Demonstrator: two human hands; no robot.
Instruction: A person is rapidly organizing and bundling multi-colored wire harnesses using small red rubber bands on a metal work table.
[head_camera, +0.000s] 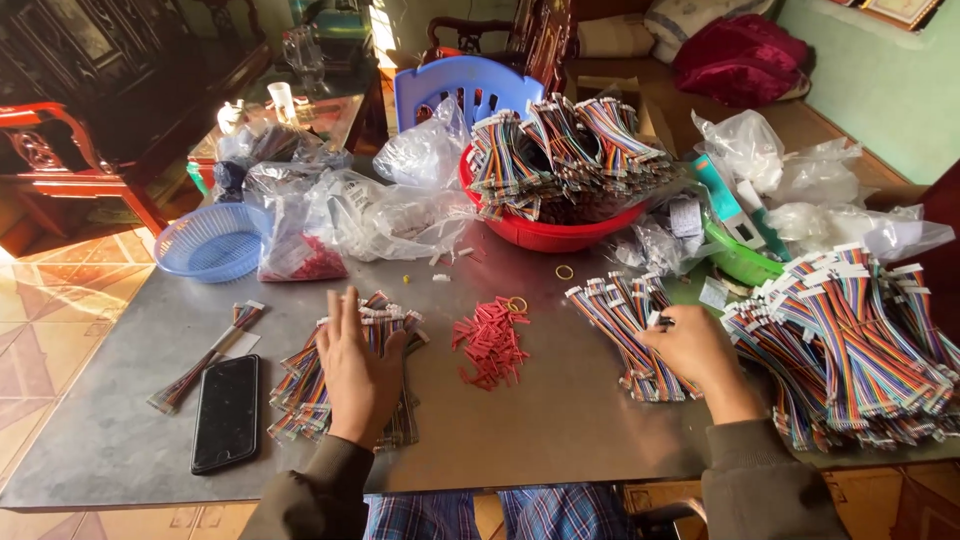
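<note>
Seen from above, a person sits at a grey metal worktop (560, 420) crowded with bundles of rainbow-coloured ribbon cable.

The left hand (357, 372) lies flat, palm down, on a low stack of multicoloured ribbon cables with white plug ends (300, 390). Its fingers (349, 318) are straight and close together, pressing the stack rather than gripping it. The stack's long axis runs from the near left toward the far right, and the fingers point away from the body, roughly along it.

The right hand (697, 352) rests on a second fanned bundle of multicoloured ribbon cables (622, 325), which lies directly under and to the left of it. These cables slant from the far left toward the near right. The fingers are curled in; whether they pinch a single cable cannot be told.

Between the two hands, apart from both, sits a loose heap of small red plastic connector housings (490, 340). It looks slightly nearer the left hand.

Right of the right hand rises a large pile of the same striped cables (860, 350). A black smartphone (226, 412) lies left of the left hand. Farther back stands a red plastic bowl (545, 235) heaped with cables, beside an empty blue plastic basket (210, 243) and clear plastic bags (370, 215).
</note>
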